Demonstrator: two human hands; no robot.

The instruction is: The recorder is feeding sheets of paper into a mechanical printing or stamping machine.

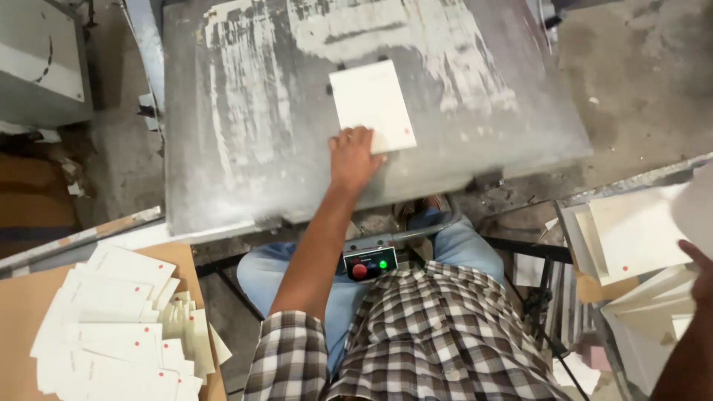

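One white card (371, 105) lies flat on a worn grey metal plate (245, 148), just above the picture's centre, its long edges running toward 11 o'clock. From the head camera, the left hand (353, 158) rests palm down at the card's 6 o'clock corner, fingers spread and loose, fingertips touching or overlapping that near edge rather than gripping it. A small red dot marks the card's corner at 4 o'clock.

At 3 o'clock, the right hand (702, 271) shows only partly at the frame's edge, above a stack (631, 230) of similar white sheets; whether it grips one cannot be told. At 8 o'clock, a loose pile (119, 327) of finished cards, each with a red dot, spreads over brown board. Below centre, a small control box (369, 263) with red and green buttons sits at the person's lap, between blue trousers and a checked shirt.

The card looks light, thin and fairly stiff, likely to slide easily on the smooth plate and to crease if pinched hard. Its near edge or a free corner, lifted by a fingertip, seems the natural place to take hold.
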